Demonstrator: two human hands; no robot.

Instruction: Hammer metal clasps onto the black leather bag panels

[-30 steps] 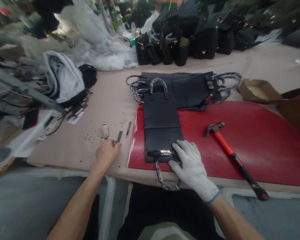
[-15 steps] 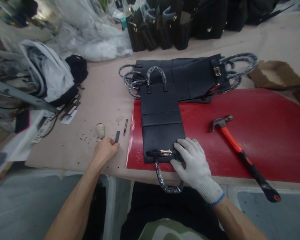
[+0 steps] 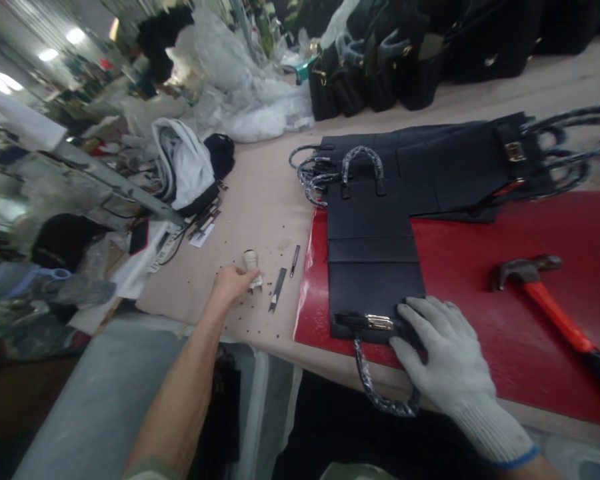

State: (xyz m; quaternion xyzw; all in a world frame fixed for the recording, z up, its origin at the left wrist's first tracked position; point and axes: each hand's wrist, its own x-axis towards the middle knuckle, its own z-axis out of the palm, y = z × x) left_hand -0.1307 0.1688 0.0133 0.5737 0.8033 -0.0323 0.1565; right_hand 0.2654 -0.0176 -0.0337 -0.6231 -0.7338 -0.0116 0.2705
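Note:
A flat black leather bag panel point(image 3: 370, 260) lies on a red mat point(image 3: 475, 280), with a metal clasp point(image 3: 379, 323) near its front edge and a wrapped handle point(image 3: 380, 387) hanging over the table edge. My right hand point(image 3: 447, 363), in a white knit glove, rests flat and spread on the panel's front corner beside the clasp. My bare left hand point(image 3: 233, 283) is closed around a small wooden-handled tool point(image 3: 251, 265) on the beige table cover. A thin dark metal strip point(image 3: 277, 298) and a small punch point(image 3: 295, 260) lie just right of it.
An orange-handled hammer point(image 3: 550, 300) lies on the mat at right. More black panels with handles point(image 3: 455, 167) are stacked behind. Finished black bags point(image 3: 380, 73) stand at the back. Cloth, plastic wrap point(image 3: 245, 100) and clutter fill the left side.
My left hand moved from the dark strip up to the wooden-handled tool and closed on it. The head view swung left. My right hand stayed on the panel.

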